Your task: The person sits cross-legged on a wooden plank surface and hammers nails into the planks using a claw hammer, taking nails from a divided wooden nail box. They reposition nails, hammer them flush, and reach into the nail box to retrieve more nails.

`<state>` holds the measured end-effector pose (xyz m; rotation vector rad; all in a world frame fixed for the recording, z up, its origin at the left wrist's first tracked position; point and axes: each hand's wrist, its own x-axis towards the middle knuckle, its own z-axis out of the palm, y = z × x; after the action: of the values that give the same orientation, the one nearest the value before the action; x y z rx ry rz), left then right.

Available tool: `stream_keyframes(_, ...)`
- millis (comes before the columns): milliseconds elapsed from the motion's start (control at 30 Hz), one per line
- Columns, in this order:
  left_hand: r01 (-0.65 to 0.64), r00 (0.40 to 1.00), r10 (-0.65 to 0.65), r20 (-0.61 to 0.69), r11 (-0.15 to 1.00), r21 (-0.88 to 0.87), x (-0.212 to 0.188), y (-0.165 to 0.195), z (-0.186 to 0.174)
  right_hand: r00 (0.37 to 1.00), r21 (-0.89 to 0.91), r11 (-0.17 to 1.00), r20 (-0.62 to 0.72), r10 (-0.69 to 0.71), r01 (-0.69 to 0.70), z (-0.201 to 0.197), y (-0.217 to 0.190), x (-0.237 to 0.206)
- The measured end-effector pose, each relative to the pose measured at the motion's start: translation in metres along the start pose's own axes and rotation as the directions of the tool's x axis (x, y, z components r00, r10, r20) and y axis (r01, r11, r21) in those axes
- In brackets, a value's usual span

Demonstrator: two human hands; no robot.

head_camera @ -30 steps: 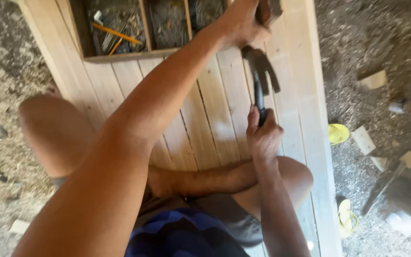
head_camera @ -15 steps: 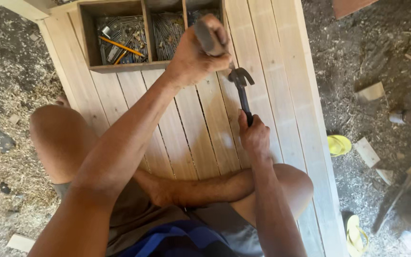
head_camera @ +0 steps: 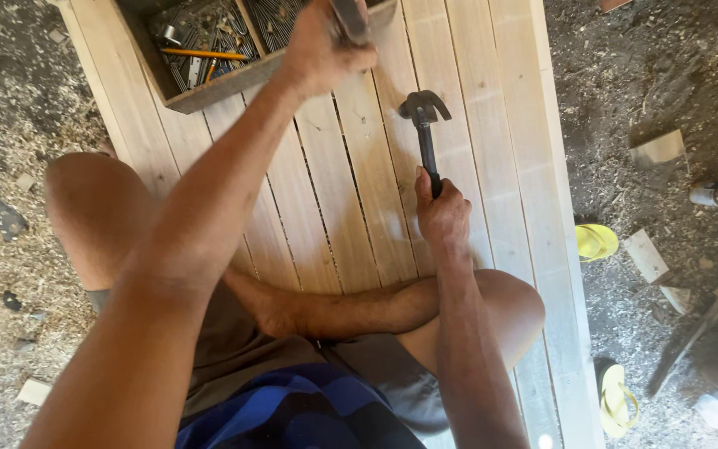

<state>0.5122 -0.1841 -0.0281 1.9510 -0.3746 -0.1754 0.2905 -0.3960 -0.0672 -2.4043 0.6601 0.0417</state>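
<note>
Outdoor carpentry site — sawdust (head_camera: pixel 18 266), planks (head_camera: pixel 467 125)

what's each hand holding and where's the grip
Right hand grips the claw hammer at the handle's lower end. Left hand clasps a dark object; what it is can't be told.

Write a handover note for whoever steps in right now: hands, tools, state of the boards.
Right hand: shut on the hammer handle, claw head resting on the planks.
Left hand: raised near the wooden box, shut on a dark object; I cannot tell what it is.
Box holds nails and a pencil, at the far end of the planks.
Planks lie side by side under the seated person's crossed legs.
Done and left: no nail visible at the hammer, so progress cannot be judged.
</note>
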Motion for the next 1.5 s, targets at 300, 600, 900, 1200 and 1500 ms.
stream_keyframes(300, -0.252, 0.946, 0.216, 0.243, 0.96, 0.124, 0.015, 0.03, 0.008, 1.0, 0.022, 1.0, -0.015, -0.019, 0.02, 0.0, -0.003, 0.003)
stream_keyframes(600, -0.219, 0.944, 0.201, 0.263, 0.975, 0.042, 0.01, 0.009, 0.027, 0.999, 0.008, 1.0, -0.034, 0.008, -0.008, -0.032, -0.017, -0.002)
stream_keyframes(900, -0.135, 0.943, 0.103, 0.317, 0.988, 0.081, 0.03, 0.012, 0.018, 0.866, 0.279, 0.838, -0.33, -0.376, 0.47, -0.112, -0.102, -0.015)
stream_keyframes(1200, 0.071, 0.94, -0.055, 0.338, 0.997, -0.038, 0.025, 0.021, 0.017, 0.924, -0.093, 0.927, -0.093, -0.372, 0.364, -0.118, -0.106, -0.004)
stream_keyframes(1500, -0.079, 0.951, 0.063, 0.304, 0.996, 0.041, 0.03, 0.007, 0.018, 0.931, 0.468, 0.82, -0.306, -0.2, 0.33, -0.095, -0.074, -0.075)
